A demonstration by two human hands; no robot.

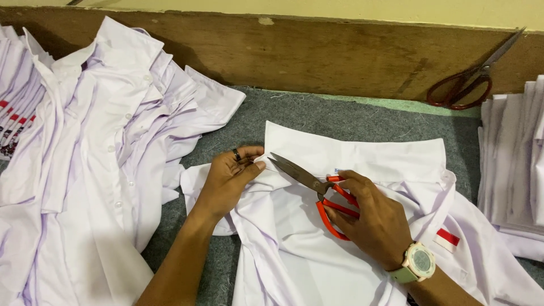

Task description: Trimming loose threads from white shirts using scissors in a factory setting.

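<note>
Right hand (377, 218) is gripping orange-handled scissors (317, 190), fingers curled through and around the loops, closed on the handles. Blades are looking almost shut, tips together. Scissors' long axis is running from lower right to upper left, tip pointing up-left toward the left hand (231, 177). Handles are sitting at the right hand, blade tip ending just beside the left thumb and fingertips.

Left hand is pinching a fold of the white shirt (317, 255), thumb pressed against the fingers, a dark ring on one finger. The pinched cloth is lying right at the blade tip, so left hand is nearer the cut point, right hand nearer the handles. Cannot tell whether the blade is touching the cloth there.

Shirt is lying flat on the grey felt table (340, 116), collar band toward the far wall, its long edge running left to right, body spreading toward the person. Small red and white patch on the chest at right.

Pile of white shirts (96, 147) lying at left, well apart from the blades. Folded stack (515, 164) at right edge. Second pair of scissors (470, 79), dark red handles, leaning against the brown board (317, 56) far right. Pale green watch (418, 263) on the right wrist.
</note>
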